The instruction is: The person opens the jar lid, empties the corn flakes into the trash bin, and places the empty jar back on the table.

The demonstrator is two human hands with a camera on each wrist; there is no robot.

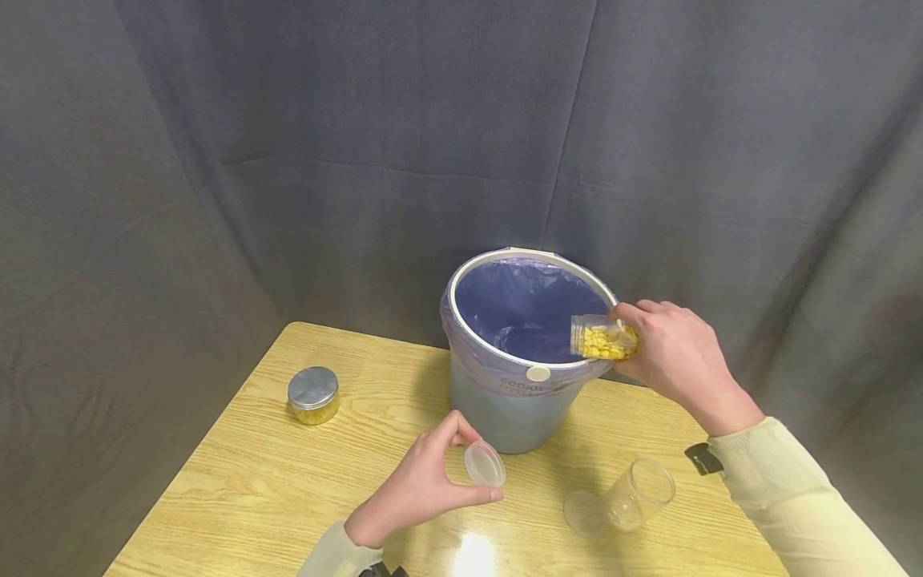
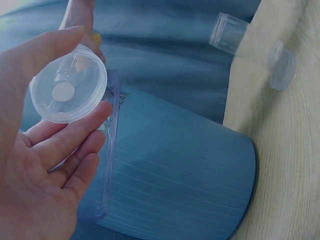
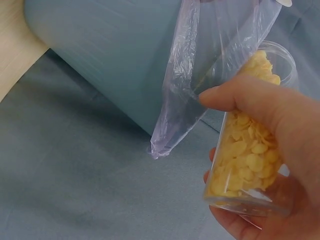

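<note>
My right hand [image 1: 671, 349] grips a clear jar [image 3: 245, 165] of yellow flakes, tipped on its side with its open mouth over the rim of a lined trash bin [image 1: 519, 417]. The flakes [image 1: 607, 342] lie inside the jar. In front of the bin, my left hand [image 1: 429, 477] pinches a translucent round lid [image 1: 485, 463] between thumb and fingers. The left wrist view shows this lid [image 2: 69, 85] close up, with a small white disc at its centre. A purple plastic liner [image 3: 182, 85] folds over the bin's rim.
An empty clear jar [image 1: 638, 497] stands on the wooden table [image 1: 375, 473] at the right, with a clear lid [image 1: 585, 513] beside it. Farther left sits a silver-lidded jar [image 1: 313, 395] with yellow contents. Grey curtain [image 1: 375, 160] hangs behind the bin.
</note>
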